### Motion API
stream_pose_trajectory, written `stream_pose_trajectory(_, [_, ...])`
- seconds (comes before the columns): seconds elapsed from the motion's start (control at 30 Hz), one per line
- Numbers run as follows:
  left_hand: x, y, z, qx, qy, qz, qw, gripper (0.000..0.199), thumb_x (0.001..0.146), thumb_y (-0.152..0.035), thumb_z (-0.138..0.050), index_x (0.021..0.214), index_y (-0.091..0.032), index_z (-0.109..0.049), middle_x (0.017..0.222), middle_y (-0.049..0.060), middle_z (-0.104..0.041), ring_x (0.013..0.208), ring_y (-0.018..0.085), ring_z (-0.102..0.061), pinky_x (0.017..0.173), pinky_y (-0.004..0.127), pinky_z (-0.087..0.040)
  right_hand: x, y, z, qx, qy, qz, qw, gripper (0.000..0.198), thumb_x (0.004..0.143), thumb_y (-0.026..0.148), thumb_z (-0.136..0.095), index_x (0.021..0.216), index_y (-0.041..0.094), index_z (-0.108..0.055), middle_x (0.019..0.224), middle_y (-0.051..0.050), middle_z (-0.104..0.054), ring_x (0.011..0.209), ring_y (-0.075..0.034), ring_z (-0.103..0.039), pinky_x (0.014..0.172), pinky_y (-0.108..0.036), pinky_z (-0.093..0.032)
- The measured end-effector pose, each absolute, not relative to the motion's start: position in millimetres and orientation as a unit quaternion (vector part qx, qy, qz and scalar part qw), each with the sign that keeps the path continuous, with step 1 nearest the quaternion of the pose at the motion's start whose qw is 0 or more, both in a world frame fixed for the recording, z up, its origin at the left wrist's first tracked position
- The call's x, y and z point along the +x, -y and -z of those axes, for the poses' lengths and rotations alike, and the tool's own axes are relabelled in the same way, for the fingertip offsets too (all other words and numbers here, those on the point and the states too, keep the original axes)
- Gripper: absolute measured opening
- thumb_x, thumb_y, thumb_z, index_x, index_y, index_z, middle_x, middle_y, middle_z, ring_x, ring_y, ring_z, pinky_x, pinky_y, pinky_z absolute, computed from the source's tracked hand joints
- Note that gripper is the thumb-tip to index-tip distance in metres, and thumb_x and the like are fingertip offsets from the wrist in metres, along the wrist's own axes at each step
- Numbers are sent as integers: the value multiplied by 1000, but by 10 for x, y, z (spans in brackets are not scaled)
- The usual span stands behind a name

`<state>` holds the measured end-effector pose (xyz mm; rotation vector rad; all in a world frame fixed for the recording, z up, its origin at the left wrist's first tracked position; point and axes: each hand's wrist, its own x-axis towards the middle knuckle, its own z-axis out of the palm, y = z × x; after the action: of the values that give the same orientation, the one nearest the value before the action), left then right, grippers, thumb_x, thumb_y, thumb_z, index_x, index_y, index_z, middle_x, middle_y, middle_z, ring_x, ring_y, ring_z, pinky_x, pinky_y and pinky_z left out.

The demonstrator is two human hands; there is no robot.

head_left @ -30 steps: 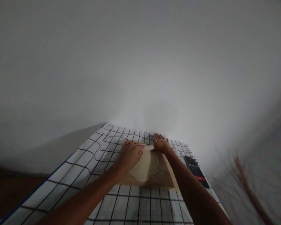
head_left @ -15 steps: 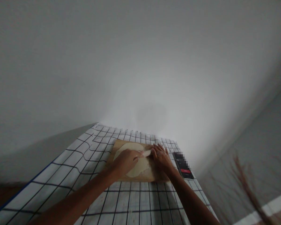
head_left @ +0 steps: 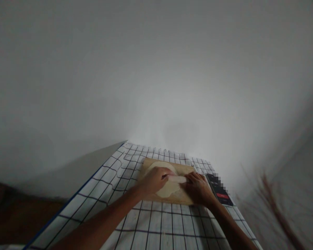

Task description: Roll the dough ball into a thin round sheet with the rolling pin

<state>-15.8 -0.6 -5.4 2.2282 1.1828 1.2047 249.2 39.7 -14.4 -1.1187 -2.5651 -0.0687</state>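
Observation:
A pale rolling pin point(head_left: 177, 179) lies crosswise over a flat sheet of dough point(head_left: 168, 191). My left hand point(head_left: 155, 180) is closed around the pin's left end, above the dough. At the other end of the pin, my right hand point(head_left: 197, 188) has its fingers curled over it. Only the middle of the pin shows between the hands. Under the dough is a wooden board point(head_left: 182, 199), partly covered by both hands.
A white tablecloth with black grid lines point(head_left: 153, 222) covers the table. Close to my right hand lies a phone point(head_left: 220, 191) with a dark, partly pixelated screen. A pale wall point(head_left: 172, 86) rises behind the table. Blurred brown twigs point(head_left: 273, 201) stand at the right.
The view has shifted, so the table appears farther right. My right hand's fingers, stretched out before, are now curled over the pin. Both hands and the pin sit slightly nearer to me on the board.

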Motion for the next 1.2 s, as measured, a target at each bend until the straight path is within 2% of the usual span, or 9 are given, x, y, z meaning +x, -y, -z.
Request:
stream_pose_trajectory(0.2, [-666,-248,10,624,-556,-540,97,35,93,-18,-44,113,-19,-72,117,5,-76,112,19,-68,100,34,-52,2125,-555,14,-428,880,-52,202,32,103,41,-45,113,21,-68,114,-8,-67,101,-21,-65,91,-33,-46])
stream_pose_trajectory(0.37, [-845,-352,133,607,-597,-516,96,27,90,-21,-52,105,-19,-74,106,5,-78,98,20,-72,89,33,-55,1964,-566,0,-438,878,-51,186,36,100,49,-49,115,24,-71,113,-6,-69,97,-21,-66,84,-31,-48])
stream_pose_trajectory(0.53, [-812,-340,163,632,-602,-478,94,20,85,-21,-60,98,-21,-76,96,3,-77,87,18,-71,81,30,-55,1983,-495,85,-470,854,-13,222,38,98,53,-51,120,28,-70,117,-8,-69,105,-23,-64,92,-33,-48])
stream_pose_trajectory(0.77, [-742,-224,97,666,-634,-391,34,21,90,-26,-58,101,-21,-76,89,4,-71,82,18,-66,78,31,-52,2127,-542,155,-438,845,-129,280,37,99,52,-51,113,27,-74,113,-6,-70,96,-20,-67,88,-31,-52])
stream_pose_trajectory(0.83, [-696,-206,71,677,-636,-370,-2,23,90,-23,-57,105,-21,-75,93,5,-70,90,20,-66,84,34,-53,2142,-536,155,-433,843,-146,284,36,99,51,-51,112,27,-75,113,-6,-70,94,-20,-67,86,-31,-52])
stream_pose_trajectory(0.9, [-636,-220,63,699,-611,-370,-38,34,87,-12,-52,113,-22,-72,109,7,-69,107,21,-63,96,37,-51,2141,-516,142,-428,845,-147,285,34,99,49,-51,112,28,-75,112,-6,-70,94,-20,-67,86,-31,-51])
stream_pose_trajectory(1.03, [-551,-330,123,752,-554,-358,-2,63,74,3,-40,128,-19,-65,131,6,-66,126,18,-58,114,39,-43,2121,-477,115,-430,844,-139,288,32,99,48,-53,108,28,-76,108,-5,-70,91,-19,-67,78,-28,-49])
stream_pose_trajectory(1.1, [-555,-394,164,751,-563,-344,21,64,76,1,-40,133,-19,-61,135,6,-65,130,18,-57,117,41,-41,2108,-471,121,-440,838,-142,290,31,99,49,-53,105,29,-76,106,-4,-70,87,-18,-67,74,-28,-47])
stream_pose_trajectory(1.2, [-577,-472,205,746,-586,-315,22,60,87,-6,-37,142,-20,-53,144,7,-60,136,18,-52,118,42,-39,2085,-469,147,-434,835,-151,302,33,100,49,-51,100,27,-76,101,-4,-70,85,-17,-66,74,-27,-45])
